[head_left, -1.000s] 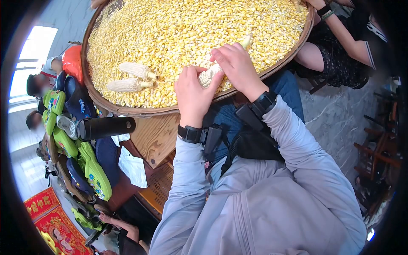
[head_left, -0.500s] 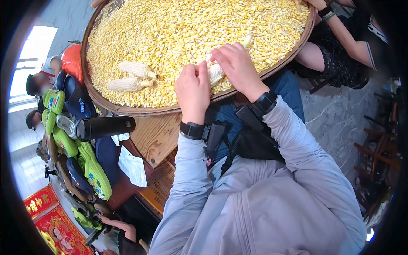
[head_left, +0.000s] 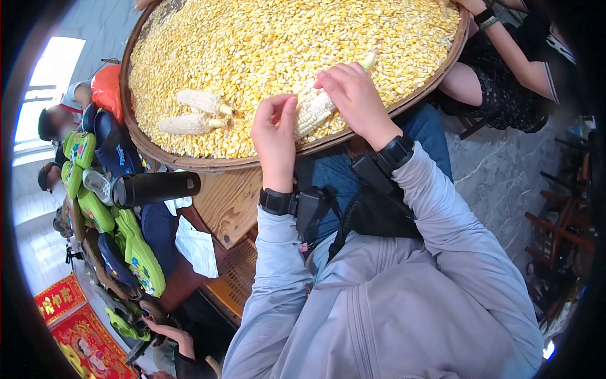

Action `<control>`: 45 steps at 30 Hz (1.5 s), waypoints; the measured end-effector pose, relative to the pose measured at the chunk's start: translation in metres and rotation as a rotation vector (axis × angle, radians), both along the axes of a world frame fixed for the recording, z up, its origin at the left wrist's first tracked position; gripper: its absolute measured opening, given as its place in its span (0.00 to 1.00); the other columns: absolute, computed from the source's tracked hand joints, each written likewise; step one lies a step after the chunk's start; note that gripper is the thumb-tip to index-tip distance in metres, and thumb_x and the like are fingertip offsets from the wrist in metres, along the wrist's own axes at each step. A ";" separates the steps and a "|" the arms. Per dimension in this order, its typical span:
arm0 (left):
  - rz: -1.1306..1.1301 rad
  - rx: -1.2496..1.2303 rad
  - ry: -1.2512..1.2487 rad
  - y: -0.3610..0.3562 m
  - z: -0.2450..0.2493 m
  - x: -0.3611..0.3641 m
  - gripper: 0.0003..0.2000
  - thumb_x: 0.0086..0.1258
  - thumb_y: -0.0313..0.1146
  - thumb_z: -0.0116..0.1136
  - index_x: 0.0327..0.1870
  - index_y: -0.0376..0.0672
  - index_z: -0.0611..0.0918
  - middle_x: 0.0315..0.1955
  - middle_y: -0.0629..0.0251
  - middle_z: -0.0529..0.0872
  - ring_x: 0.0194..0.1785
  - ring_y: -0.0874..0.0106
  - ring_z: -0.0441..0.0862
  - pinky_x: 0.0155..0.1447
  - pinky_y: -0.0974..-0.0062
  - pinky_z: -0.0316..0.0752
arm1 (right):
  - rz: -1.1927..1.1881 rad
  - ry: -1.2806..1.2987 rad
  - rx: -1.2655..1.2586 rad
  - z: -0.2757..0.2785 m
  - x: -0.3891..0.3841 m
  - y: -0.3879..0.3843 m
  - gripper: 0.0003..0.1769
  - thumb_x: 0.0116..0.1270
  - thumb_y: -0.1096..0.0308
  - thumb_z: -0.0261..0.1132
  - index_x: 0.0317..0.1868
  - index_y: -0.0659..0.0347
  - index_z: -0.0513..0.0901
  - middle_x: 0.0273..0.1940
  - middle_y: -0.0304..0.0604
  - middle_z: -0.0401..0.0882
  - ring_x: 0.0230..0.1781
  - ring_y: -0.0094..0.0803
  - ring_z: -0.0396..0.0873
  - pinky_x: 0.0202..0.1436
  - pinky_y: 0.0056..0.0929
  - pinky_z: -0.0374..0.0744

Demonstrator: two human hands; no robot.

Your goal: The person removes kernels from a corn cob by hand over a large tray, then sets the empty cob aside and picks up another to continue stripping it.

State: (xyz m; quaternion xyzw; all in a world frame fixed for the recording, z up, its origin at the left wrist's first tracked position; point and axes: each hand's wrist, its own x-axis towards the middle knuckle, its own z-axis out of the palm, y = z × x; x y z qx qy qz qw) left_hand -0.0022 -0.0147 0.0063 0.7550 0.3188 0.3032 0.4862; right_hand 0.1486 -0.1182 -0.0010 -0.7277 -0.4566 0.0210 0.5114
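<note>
A partly stripped corn cob (head_left: 314,117) lies slanted over the near rim of a wide round tray (head_left: 208,165) full of loose yellow kernels (head_left: 271,50). My right hand (head_left: 355,96) is closed around the cob's upper part, and its pale stalk end sticks out beyond the fingers. Just left of the cob's lower end, my left hand (head_left: 275,129) has its fingers curled and the thumb close to the forefinger. Whether anything is between them is hidden. Two bare cobs, one upper (head_left: 201,101) and one lower (head_left: 189,124), rest on the kernels at left.
A black bottle (head_left: 158,189) and green clogs (head_left: 142,256) are on the left, beside a wooden board (head_left: 227,205). An orange-red bag (head_left: 107,91) touches the tray's left side. Another person's arm (head_left: 508,54) reaches the tray at upper right. Wooden stools (head_left: 558,230) stand far right.
My left hand has moved left, off the cob, uncovering more of its lower end. My right hand stays on the cob almost unmoved.
</note>
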 end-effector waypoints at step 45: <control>-0.259 0.107 0.063 0.003 0.006 -0.005 0.12 0.74 0.22 0.61 0.56 0.36 0.82 0.54 0.61 0.89 0.58 0.70 0.85 0.69 0.70 0.75 | 0.216 -0.060 -0.086 -0.001 0.017 -0.009 0.13 0.79 0.59 0.62 0.45 0.59 0.87 0.43 0.43 0.82 0.52 0.44 0.76 0.59 0.40 0.75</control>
